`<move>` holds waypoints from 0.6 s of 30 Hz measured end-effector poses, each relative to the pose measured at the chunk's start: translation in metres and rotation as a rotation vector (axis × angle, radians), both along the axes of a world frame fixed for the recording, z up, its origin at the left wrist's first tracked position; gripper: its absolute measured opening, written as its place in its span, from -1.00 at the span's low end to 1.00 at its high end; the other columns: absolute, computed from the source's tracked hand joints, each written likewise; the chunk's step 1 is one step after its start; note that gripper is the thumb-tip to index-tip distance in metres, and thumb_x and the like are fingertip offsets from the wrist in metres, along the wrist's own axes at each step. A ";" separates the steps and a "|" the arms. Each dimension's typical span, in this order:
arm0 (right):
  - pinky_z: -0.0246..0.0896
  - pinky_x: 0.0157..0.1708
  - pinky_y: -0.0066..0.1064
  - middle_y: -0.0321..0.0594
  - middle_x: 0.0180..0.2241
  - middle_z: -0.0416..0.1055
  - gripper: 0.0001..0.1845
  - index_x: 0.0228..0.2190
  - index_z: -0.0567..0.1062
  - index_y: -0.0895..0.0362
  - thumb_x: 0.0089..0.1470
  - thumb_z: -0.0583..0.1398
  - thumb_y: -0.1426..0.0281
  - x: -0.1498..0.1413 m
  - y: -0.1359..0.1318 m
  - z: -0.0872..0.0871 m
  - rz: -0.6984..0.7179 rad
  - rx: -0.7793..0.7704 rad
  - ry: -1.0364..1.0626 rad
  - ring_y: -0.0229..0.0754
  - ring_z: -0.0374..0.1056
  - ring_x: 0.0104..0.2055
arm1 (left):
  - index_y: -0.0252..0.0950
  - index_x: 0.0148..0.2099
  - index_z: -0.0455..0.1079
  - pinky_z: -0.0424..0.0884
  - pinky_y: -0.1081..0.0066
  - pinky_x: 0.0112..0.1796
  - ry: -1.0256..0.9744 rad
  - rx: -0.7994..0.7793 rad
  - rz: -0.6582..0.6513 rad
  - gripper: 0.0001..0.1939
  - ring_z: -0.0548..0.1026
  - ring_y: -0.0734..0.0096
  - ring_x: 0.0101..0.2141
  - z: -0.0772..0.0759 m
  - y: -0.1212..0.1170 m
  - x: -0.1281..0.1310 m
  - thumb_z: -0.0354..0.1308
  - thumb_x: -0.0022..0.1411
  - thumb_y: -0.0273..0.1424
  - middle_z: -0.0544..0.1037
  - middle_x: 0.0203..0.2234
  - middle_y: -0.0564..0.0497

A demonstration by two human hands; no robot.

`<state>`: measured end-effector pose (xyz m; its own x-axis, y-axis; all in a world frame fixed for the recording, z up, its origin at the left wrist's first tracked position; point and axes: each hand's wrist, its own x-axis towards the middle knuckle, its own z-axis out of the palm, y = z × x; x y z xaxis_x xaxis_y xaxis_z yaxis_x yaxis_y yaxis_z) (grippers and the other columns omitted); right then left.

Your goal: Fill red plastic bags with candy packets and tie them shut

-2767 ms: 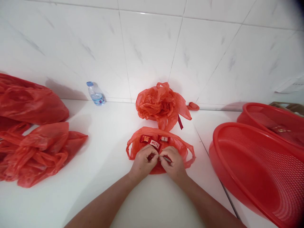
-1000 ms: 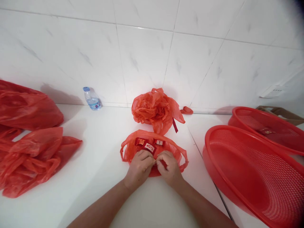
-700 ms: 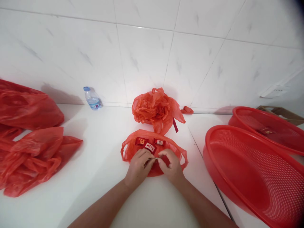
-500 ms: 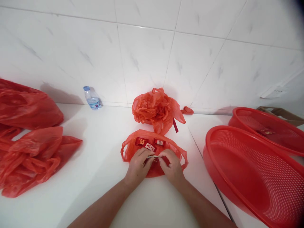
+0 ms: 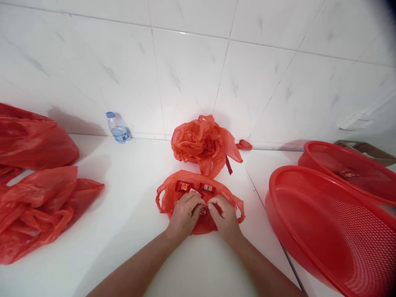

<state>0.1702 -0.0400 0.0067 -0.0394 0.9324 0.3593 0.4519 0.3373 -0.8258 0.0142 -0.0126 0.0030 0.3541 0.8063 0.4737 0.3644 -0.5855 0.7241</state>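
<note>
A red plastic bag [image 5: 227, 193] lies spread on the white table with its handles out to both sides. Several small red packets with printed labels rest on it, one red packet [image 5: 183, 186] at the upper left and another [image 5: 207, 187] at the upper right. Over the bag, my left hand [image 5: 185, 214] is closed in a pinch, fingertips almost meeting those of my right hand [image 5: 224, 214], which pinches too. A thin pale strip [image 5: 206, 204] shows faintly between them, mostly hidden by the fingers. Below the fingertips another patterned red packet [image 5: 203, 210] is partly visible.
Behind the bag sits a crumpled heap of red plastic bags [image 5: 202, 142]. Fuller red bags [image 5: 34, 142] lie at the left, near a water bottle [image 5: 119, 130] by the tiled wall. Two red mesh baskets, the nearer basket [image 5: 309, 231] larger in view, stand at the right.
My hands had the pale strip stretched between them half a second ago; now the fingertips are closer together and less of it shows. The view has shifted slightly.
</note>
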 end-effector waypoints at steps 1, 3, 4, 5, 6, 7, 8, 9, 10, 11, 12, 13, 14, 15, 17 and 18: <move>0.19 -0.33 -0.39 -0.30 -0.45 0.32 -0.87 -0.46 0.34 0.09 0.11 0.05 0.44 0.000 0.000 0.000 -0.001 -0.009 -0.002 -0.25 0.25 -0.38 | -0.26 -0.33 0.35 0.32 0.39 -0.31 0.007 0.030 -0.008 -0.84 0.35 0.43 -0.36 -0.001 0.000 -0.001 -0.03 0.26 -0.52 0.41 -0.41 0.02; 0.19 -0.32 -0.38 -0.30 -0.46 0.32 -0.88 -0.47 0.33 0.10 0.10 0.06 0.44 -0.001 0.000 -0.001 -0.002 -0.007 -0.006 -0.25 0.25 -0.38 | -0.26 -0.30 0.37 0.33 0.38 -0.30 0.023 0.102 -0.023 -0.84 0.36 0.43 -0.34 -0.003 0.000 -0.002 -0.02 0.26 -0.53 0.42 -0.38 0.00; 0.19 -0.32 -0.38 -0.30 -0.45 0.32 -0.90 -0.46 0.32 0.10 0.09 0.07 0.44 -0.001 0.000 -0.001 0.003 -0.001 -0.006 -0.25 0.25 -0.37 | -0.26 -0.29 0.37 0.33 0.38 -0.29 0.032 0.134 -0.027 -0.83 0.36 0.43 -0.34 -0.004 0.000 -0.003 -0.02 0.25 -0.53 0.42 -0.37 0.00; 0.20 -0.31 -0.38 -0.30 -0.45 0.32 -0.92 -0.45 0.33 0.10 0.08 0.08 0.44 -0.001 0.000 -0.001 0.010 0.008 -0.006 -0.24 0.25 -0.37 | -0.26 -0.29 0.38 0.33 0.38 -0.29 0.041 0.155 -0.027 -0.83 0.36 0.42 -0.33 -0.004 -0.001 -0.004 -0.02 0.25 -0.54 0.43 -0.37 -0.01; 0.20 -0.30 -0.37 -0.30 -0.44 0.32 -0.94 -0.44 0.33 0.09 0.07 0.09 0.44 -0.001 -0.001 -0.002 0.019 0.015 -0.005 -0.24 0.26 -0.35 | -0.26 -0.28 0.38 0.34 0.38 -0.29 0.049 0.169 -0.024 -0.83 0.37 0.42 -0.32 -0.004 -0.001 -0.005 -0.02 0.25 -0.54 0.43 -0.36 -0.01; 0.21 -0.29 -0.37 -0.30 -0.43 0.33 -0.96 -0.44 0.34 0.09 0.06 0.10 0.44 -0.002 -0.001 -0.003 0.026 0.023 -0.004 -0.23 0.27 -0.35 | -0.26 -0.28 0.39 0.34 0.38 -0.29 0.055 0.177 -0.018 -0.83 0.37 0.42 -0.32 -0.004 -0.001 -0.006 -0.01 0.25 -0.55 0.44 -0.36 -0.02; 0.21 -0.29 -0.37 -0.30 -0.43 0.34 -0.96 -0.43 0.34 0.09 0.05 0.11 0.44 -0.002 -0.001 -0.003 0.028 0.029 -0.003 -0.23 0.27 -0.34 | -0.26 -0.27 0.39 0.35 0.38 -0.28 0.059 0.184 -0.011 -0.83 0.38 0.41 -0.31 -0.004 -0.002 -0.006 -0.01 0.24 -0.55 0.44 -0.35 -0.02; 0.22 -0.29 -0.37 -0.30 -0.44 0.34 -0.96 -0.44 0.34 0.09 0.05 0.11 0.44 -0.002 -0.001 -0.003 0.028 0.033 -0.003 -0.23 0.28 -0.35 | -0.26 -0.27 0.40 0.35 0.38 -0.28 0.062 0.189 -0.005 -0.83 0.38 0.41 -0.31 -0.004 -0.002 -0.007 -0.01 0.24 -0.55 0.45 -0.35 -0.02; 0.22 -0.30 -0.37 -0.30 -0.44 0.34 -0.96 -0.44 0.34 0.09 0.04 0.11 0.44 -0.002 -0.002 -0.003 0.027 0.034 0.000 -0.23 0.28 -0.35 | -0.25 -0.26 0.40 0.36 0.37 -0.27 0.064 0.192 -0.002 -0.82 0.38 0.40 -0.30 -0.004 -0.002 -0.007 0.00 0.24 -0.55 0.45 -0.34 -0.02; 0.23 -0.30 -0.37 -0.31 -0.44 0.34 -0.96 -0.44 0.35 0.09 0.04 0.11 0.45 -0.003 -0.002 -0.003 0.025 0.033 0.006 -0.24 0.28 -0.36 | -0.25 -0.26 0.40 0.36 0.37 -0.27 0.064 0.193 -0.003 -0.83 0.38 0.40 -0.30 -0.005 -0.003 -0.007 0.00 0.23 -0.55 0.45 -0.34 -0.02; 0.24 -0.31 -0.38 -0.31 -0.44 0.34 -0.96 -0.43 0.35 0.09 0.04 0.11 0.45 -0.003 -0.002 -0.002 0.023 0.030 0.011 -0.24 0.29 -0.36 | -0.25 -0.26 0.41 0.37 0.37 -0.26 0.062 0.191 -0.003 -0.84 0.39 0.40 -0.30 -0.005 -0.003 -0.007 0.01 0.23 -0.54 0.45 -0.33 -0.02; 0.25 -0.30 -0.38 -0.30 -0.43 0.35 -0.96 -0.42 0.35 0.09 0.04 0.11 0.45 -0.003 -0.002 -0.002 0.019 0.021 0.015 -0.24 0.30 -0.35 | -0.25 -0.25 0.41 0.37 0.36 -0.26 0.058 0.185 -0.003 -0.85 0.39 0.40 -0.30 -0.005 -0.003 -0.007 0.02 0.22 -0.53 0.45 -0.33 -0.03; 0.26 -0.29 -0.37 -0.30 -0.41 0.37 -0.96 -0.41 0.36 0.09 0.03 0.11 0.45 -0.003 -0.002 -0.001 0.014 0.011 0.018 -0.23 0.31 -0.33 | -0.25 -0.25 0.41 0.37 0.36 -0.26 0.052 0.176 -0.001 -0.86 0.39 0.40 -0.29 -0.005 -0.003 -0.006 0.03 0.22 -0.52 0.45 -0.33 -0.03; 0.27 -0.27 -0.37 -0.29 -0.39 0.38 -0.94 -0.39 0.38 0.08 0.03 0.11 0.46 -0.003 -0.002 0.000 0.009 0.002 0.018 -0.22 0.32 -0.31 | -0.25 -0.25 0.42 0.38 0.35 -0.26 0.044 0.166 0.002 -0.86 0.39 0.39 -0.29 -0.005 -0.004 -0.006 0.04 0.22 -0.50 0.45 -0.33 -0.04; 0.27 -0.23 -0.35 -0.27 -0.35 0.41 -0.90 -0.36 0.40 0.08 0.02 0.12 0.47 -0.003 -0.003 0.001 0.001 -0.008 0.012 -0.20 0.33 -0.27 | -0.25 -0.24 0.42 0.39 0.34 -0.26 0.034 0.142 0.009 -0.87 0.39 0.38 -0.29 -0.005 -0.004 -0.007 0.05 0.23 -0.47 0.45 -0.32 -0.05; 0.28 -0.22 -0.34 -0.26 -0.34 0.41 -0.89 -0.35 0.41 0.08 0.02 0.12 0.47 -0.003 -0.003 0.001 0.002 -0.007 0.011 -0.19 0.33 -0.26 | -0.24 -0.24 0.43 0.39 0.34 -0.26 0.032 0.132 0.011 -0.87 0.39 0.38 -0.29 -0.004 -0.004 -0.007 0.05 0.23 -0.46 0.45 -0.32 -0.05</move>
